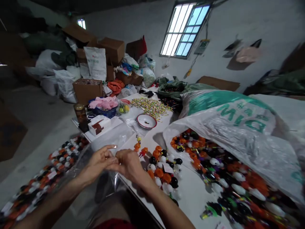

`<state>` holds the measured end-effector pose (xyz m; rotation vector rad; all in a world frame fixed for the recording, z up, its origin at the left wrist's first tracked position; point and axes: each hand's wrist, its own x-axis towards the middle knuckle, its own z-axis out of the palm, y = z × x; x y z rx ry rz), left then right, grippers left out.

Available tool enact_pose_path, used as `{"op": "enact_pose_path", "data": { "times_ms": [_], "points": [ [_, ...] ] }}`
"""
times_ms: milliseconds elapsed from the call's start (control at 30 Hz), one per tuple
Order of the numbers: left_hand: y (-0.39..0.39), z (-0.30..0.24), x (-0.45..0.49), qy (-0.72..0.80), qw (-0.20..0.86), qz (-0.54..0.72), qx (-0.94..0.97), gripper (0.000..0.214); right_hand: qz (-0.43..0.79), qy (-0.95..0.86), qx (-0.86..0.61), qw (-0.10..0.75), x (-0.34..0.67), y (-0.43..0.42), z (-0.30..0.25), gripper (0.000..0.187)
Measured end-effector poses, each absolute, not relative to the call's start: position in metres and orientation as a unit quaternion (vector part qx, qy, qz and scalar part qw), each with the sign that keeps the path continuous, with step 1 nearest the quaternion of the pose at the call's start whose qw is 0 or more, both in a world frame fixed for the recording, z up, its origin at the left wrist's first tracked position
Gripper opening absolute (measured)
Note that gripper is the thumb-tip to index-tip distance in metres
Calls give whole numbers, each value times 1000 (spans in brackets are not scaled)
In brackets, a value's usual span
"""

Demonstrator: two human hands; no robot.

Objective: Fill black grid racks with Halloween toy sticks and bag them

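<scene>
In front of me, my left hand [101,162] and my right hand [130,163] meet at the table's near edge. Both have their fingers curled and pinching, with the left index finger pointing out. A clear plastic bag [114,182] hangs just below them, and its edge appears to be between the fingers; the exact grip is hidden. Close to the right hand lies a cluster of small orange, black and white Halloween figures [159,172], with a white paper slip [168,168] on it. Red-orange pieces [143,152] lie just beyond the right knuckles.
A big white-and-green sack [228,111] spills more figures [238,178] on the right. Farther back are a red-rimmed bowl [147,121], a heap of small yellowish pieces [152,106], and a blue basket [106,113]. Packed figures [47,178] cover the floor at left.
</scene>
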<state>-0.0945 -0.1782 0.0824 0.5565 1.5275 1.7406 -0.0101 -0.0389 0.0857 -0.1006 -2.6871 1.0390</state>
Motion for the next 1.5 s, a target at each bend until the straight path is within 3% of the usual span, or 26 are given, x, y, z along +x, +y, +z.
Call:
{"op": "enact_pose_path", "data": {
  "times_ms": [133, 200, 300, 367, 467, 567, 667, 767, 867, 933, 1000, 1100, 1200, 1367, 1500],
  "points": [
    [-230, 68, -125, 728, 245, 617, 168, 68, 425, -891, -135, 85, -8, -21, 76, 49],
    [-252, 66, -133, 833, 87, 514, 184, 65, 393, -907, -140, 64, -11, -25, 73, 43],
    [-266, 69, -130, 899, -137, 290, 298, 54, 304, -952, 1, 44, -17, -63, 73, 31],
    [-267, 72, -128, 881, -147, 152, 424, 37, 248, -961, 118, 38, -17, -93, 76, 20],
    [-269, 75, -135, 856, -26, 9, 515, 29, 203, -964, 174, 10, -15, -113, 75, 4],
    [-268, 88, -146, 886, -23, 64, 459, 24, 206, -973, 102, -7, -31, -94, 71, 27],
    [-234, 115, -151, 870, -70, 293, 390, 25, 240, -971, 6, 2, -70, -46, 75, 45],
    [-167, 141, -151, 745, 14, 570, 346, 25, 205, -970, -126, 27, -100, 33, 95, 32],
    [-99, 150, -153, 567, 153, 734, 341, 27, 206, -926, -278, 151, -83, 131, 121, 21],
    [-62, 145, -158, 521, 235, 717, 400, 26, 270, -853, -354, 272, -44, 191, 132, 18],
    [-26, 130, -164, 552, 281, 592, 516, 23, 370, -759, -370, 387, 6, 236, 132, 21],
    [36, 98, -163, 654, 191, 371, 631, 15, 481, -659, -316, 484, 72, 263, 109, 28],
    [93, 60, -143, 727, 99, 309, 605, 12, 505, -655, -337, 451, 114, 256, 64, 33],
    [111, 3, -101, 755, 128, 316, 560, 25, 473, -685, -437, 340, 155, 212, -8, 44],
    [53, -21, -81, 760, 136, 361, 524, 34, 404, -690, -449, 399, 179, 147, -42, 35]
  ]
}}
